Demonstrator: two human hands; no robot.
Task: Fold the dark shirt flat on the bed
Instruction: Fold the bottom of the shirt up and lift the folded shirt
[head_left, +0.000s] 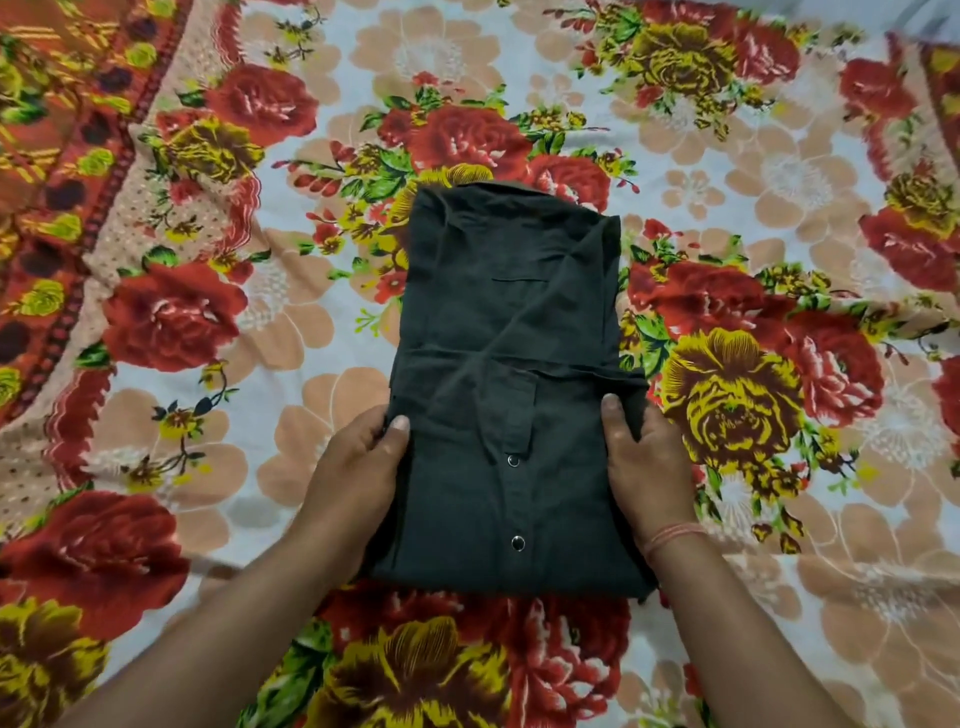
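Two bare forearms reach in from the bottom edge over a bed sheet (779, 156) printed with large red and yellow roses and peach blossoms on a pale ground, which fills the whole view and carries a darker orange patterned border along its left side. At the centre of the sheet lies the dark shirt (509, 374), folded into a tall, narrow rectangle with its collar end farthest from the person and a cross fold partway down. The left hand (358, 467) grips the shirt's left edge, thumb on top and fingers tucked beneath the cloth. The right hand (644, 467) grips the opposite edge in the same way, thumb pressed on the fabric. A reddish thread band (670, 535) circles the right wrist. Two metal snap buttons (517, 543) show down the shirt's front placket between the hands.
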